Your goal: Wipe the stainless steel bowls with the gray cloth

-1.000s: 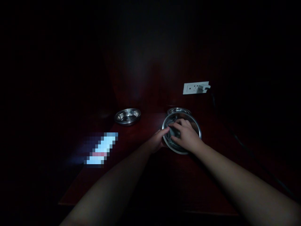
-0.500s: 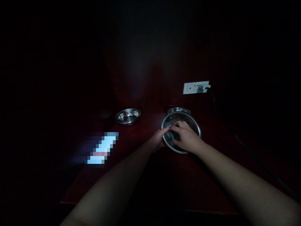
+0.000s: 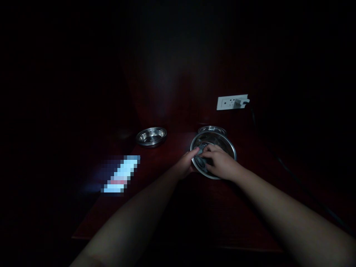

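Note:
A steel bowl (image 3: 228, 144) is tilted towards me above the dark red table. My left hand (image 3: 185, 165) grips its left side, thumb over the rim and the other fingers mostly hidden beneath. Inside the bowl, my right hand (image 3: 222, 163) has curled fingers pressed on a grey scouring pad (image 3: 201, 162) against the inner left wall. Dim light and my fingers hide part of the pad, so its exact material is hard to make out.
A shallow steel bowl (image 3: 151, 138) stands at the back left, and another steel dish (image 3: 213, 129) sits behind the held bowl. A bright pixelated screen (image 3: 122, 176) lies left. A white wall socket (image 3: 230, 102) has a plug, its dark cable (image 3: 294, 178) trailing right. The table's front edge (image 3: 236, 248) is near me.
The bowl has shifted very slightly left and up in view. My right fingers have moved a little on the pad inside it, while my left hand keeps its hold.

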Demonstrator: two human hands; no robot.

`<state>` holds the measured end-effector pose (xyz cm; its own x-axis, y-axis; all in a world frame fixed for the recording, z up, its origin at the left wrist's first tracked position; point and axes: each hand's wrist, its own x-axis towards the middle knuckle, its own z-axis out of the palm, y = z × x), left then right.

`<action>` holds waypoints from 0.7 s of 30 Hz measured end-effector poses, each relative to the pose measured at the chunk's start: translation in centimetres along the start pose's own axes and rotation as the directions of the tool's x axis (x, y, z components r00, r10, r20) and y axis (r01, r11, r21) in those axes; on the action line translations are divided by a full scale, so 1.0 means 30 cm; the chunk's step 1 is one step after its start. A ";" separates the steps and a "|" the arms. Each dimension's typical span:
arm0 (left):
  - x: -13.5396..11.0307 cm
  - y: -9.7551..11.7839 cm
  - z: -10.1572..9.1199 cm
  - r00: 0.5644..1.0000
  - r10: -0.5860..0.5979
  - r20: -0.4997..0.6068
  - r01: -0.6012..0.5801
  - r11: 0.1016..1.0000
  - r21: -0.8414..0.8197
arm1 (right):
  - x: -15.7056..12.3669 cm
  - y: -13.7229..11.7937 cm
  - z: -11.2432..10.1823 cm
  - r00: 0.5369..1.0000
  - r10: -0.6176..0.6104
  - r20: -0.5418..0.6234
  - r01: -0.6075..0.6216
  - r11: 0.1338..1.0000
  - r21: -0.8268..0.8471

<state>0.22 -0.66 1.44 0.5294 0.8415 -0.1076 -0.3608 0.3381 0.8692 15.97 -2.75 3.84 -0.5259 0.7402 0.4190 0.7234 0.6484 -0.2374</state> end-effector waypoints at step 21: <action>0.012 -0.021 -0.015 1.000 0.000 0.006 -0.001 0.998 0.059 | 0.005 -0.020 -0.002 0.994 0.105 0.034 -0.105 0.994 0.014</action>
<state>0.30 -0.36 0.65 0.5341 0.8390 -0.1043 -0.3153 0.3121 0.8962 15.50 -3.05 4.10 -0.4623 0.8097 0.3615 0.7683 0.5693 -0.2926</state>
